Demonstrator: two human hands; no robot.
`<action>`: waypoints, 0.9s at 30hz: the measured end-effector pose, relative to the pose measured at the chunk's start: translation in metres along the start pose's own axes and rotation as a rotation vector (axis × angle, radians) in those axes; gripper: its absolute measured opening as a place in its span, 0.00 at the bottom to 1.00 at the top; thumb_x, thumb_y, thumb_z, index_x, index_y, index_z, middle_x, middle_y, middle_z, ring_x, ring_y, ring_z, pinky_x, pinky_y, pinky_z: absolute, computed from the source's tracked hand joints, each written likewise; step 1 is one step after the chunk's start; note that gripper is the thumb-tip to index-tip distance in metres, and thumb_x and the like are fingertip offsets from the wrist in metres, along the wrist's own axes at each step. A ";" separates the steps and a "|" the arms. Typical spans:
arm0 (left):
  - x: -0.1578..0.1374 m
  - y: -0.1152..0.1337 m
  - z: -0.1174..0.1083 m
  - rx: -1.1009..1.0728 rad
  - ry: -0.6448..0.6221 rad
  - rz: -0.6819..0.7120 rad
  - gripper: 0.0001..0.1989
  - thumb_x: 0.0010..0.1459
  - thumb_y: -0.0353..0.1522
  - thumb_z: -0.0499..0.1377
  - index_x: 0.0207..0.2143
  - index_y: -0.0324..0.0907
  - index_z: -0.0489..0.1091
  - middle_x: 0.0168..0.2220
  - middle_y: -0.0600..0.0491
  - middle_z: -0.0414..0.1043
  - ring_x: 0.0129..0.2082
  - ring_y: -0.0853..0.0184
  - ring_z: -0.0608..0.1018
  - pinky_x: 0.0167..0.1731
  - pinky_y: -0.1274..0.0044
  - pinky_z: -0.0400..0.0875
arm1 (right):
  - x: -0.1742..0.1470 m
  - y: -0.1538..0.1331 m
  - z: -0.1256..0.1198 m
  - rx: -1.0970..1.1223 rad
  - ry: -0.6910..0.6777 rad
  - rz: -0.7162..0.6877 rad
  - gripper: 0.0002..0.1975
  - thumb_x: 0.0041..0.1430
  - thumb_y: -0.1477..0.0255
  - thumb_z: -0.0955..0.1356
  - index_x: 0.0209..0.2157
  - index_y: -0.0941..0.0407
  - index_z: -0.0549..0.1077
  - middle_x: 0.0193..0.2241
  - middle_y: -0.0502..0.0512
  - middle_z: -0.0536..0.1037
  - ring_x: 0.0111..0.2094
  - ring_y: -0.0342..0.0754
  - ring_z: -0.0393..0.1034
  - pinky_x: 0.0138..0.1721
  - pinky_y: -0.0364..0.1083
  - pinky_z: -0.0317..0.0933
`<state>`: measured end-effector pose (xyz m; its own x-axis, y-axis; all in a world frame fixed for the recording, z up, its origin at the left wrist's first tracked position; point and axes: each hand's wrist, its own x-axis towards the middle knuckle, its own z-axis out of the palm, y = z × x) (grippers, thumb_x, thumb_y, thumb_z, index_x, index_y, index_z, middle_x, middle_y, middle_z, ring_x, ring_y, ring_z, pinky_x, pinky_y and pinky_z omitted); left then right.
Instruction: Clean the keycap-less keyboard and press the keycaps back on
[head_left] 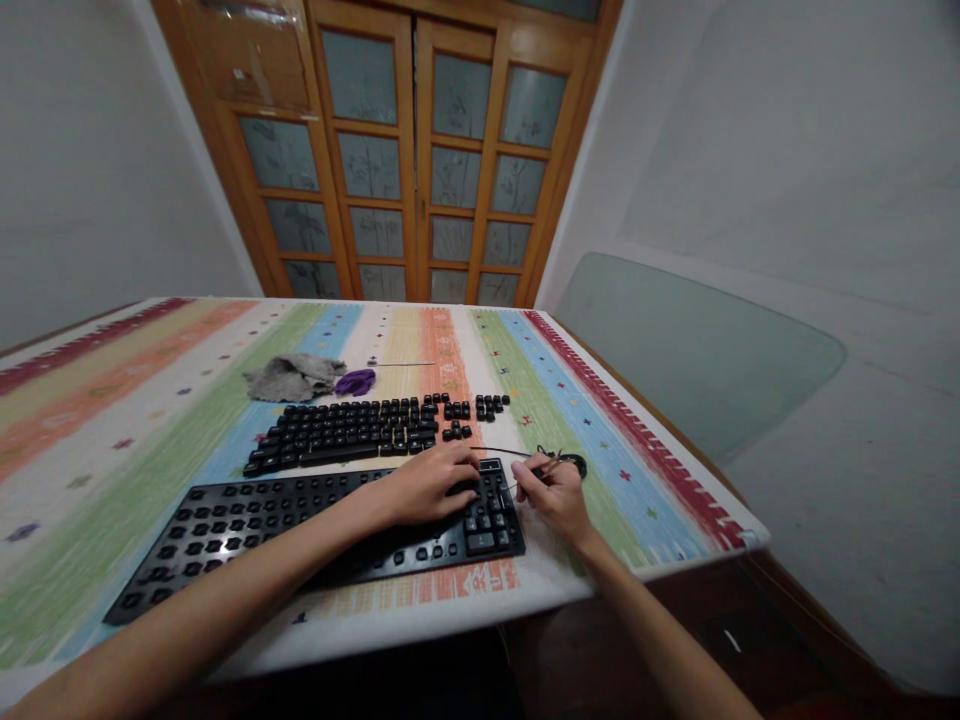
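Note:
A black keyboard [352, 570] lies on the tablecloth, most of its key positions bare. Several keycaps [487, 530] still sit on its number pad at the right end. My left hand [431, 482] is palm down over its upper right part, fingers bent around the top edge and thumb apart on the number pad side. Pinched in my right hand [551, 492], beside the keyboard's right end, is a thin wire tool [511, 488] whose tip reaches toward the number pad. Its exact kind is too small to tell. Beyond the keyboard, loose black keycaps [352, 428] lie in rows.
A black coiled cable [576, 463] lies just past my right hand. Farther back are a grey cloth [292, 377], a purple cloth-like bundle [355, 382] and a thin rod [405, 363]. The striped tablecloth [622, 440] ends at the table's right and front edges.

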<state>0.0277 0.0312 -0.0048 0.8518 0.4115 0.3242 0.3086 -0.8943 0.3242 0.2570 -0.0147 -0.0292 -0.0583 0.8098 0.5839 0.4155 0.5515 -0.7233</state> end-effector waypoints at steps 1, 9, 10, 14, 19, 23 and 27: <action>-0.002 0.000 0.001 -0.008 0.014 0.000 0.08 0.63 0.30 0.59 0.44 0.40 0.73 0.50 0.46 0.72 0.51 0.59 0.74 0.54 0.67 0.69 | 0.000 0.000 0.001 -0.002 -0.006 -0.003 0.21 0.65 0.62 0.66 0.19 0.56 0.71 0.14 0.49 0.73 0.13 0.41 0.64 0.20 0.42 0.59; -0.006 -0.001 0.006 -0.027 0.043 0.003 0.10 0.61 0.29 0.60 0.45 0.39 0.72 0.54 0.44 0.71 0.56 0.57 0.72 0.58 0.64 0.66 | 0.001 -0.009 0.009 -0.063 -0.023 -0.050 0.22 0.66 0.62 0.66 0.18 0.56 0.69 0.13 0.48 0.72 0.13 0.41 0.63 0.19 0.41 0.57; -0.006 -0.001 0.006 -0.026 0.038 -0.001 0.09 0.61 0.29 0.60 0.44 0.39 0.72 0.53 0.44 0.71 0.55 0.57 0.72 0.58 0.64 0.67 | 0.001 -0.009 0.010 -0.071 -0.026 -0.058 0.22 0.66 0.62 0.66 0.18 0.55 0.69 0.13 0.48 0.72 0.12 0.41 0.63 0.19 0.41 0.57; -0.005 -0.001 0.006 -0.033 0.032 -0.003 0.09 0.62 0.29 0.59 0.45 0.40 0.72 0.53 0.44 0.71 0.55 0.57 0.73 0.57 0.64 0.68 | 0.001 -0.009 0.011 -0.140 -0.031 -0.100 0.21 0.66 0.63 0.66 0.19 0.55 0.70 0.12 0.47 0.70 0.12 0.41 0.64 0.19 0.41 0.57; -0.005 -0.002 0.008 -0.026 0.034 -0.002 0.11 0.61 0.30 0.60 0.46 0.40 0.72 0.54 0.44 0.71 0.56 0.56 0.72 0.58 0.63 0.67 | 0.001 -0.014 0.014 -0.217 -0.065 -0.212 0.21 0.67 0.63 0.65 0.21 0.56 0.71 0.14 0.48 0.72 0.14 0.41 0.65 0.20 0.42 0.56; -0.005 -0.003 0.009 -0.036 0.047 0.008 0.12 0.62 0.29 0.59 0.48 0.40 0.71 0.52 0.44 0.71 0.56 0.57 0.72 0.59 0.63 0.66 | 0.003 -0.019 0.016 -0.276 -0.099 -0.330 0.21 0.69 0.65 0.64 0.22 0.57 0.71 0.16 0.50 0.72 0.16 0.40 0.64 0.22 0.42 0.55; -0.005 -0.003 0.008 -0.031 0.036 0.012 0.11 0.61 0.29 0.60 0.47 0.40 0.71 0.53 0.44 0.71 0.56 0.58 0.72 0.59 0.64 0.66 | 0.013 -0.021 0.015 -0.331 -0.164 -0.317 0.22 0.69 0.66 0.63 0.19 0.56 0.68 0.14 0.49 0.70 0.15 0.41 0.61 0.22 0.42 0.52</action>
<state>0.0258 0.0305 -0.0143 0.8393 0.4073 0.3603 0.2845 -0.8935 0.3474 0.2333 -0.0132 -0.0121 -0.3601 0.6480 0.6711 0.6194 0.7040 -0.3475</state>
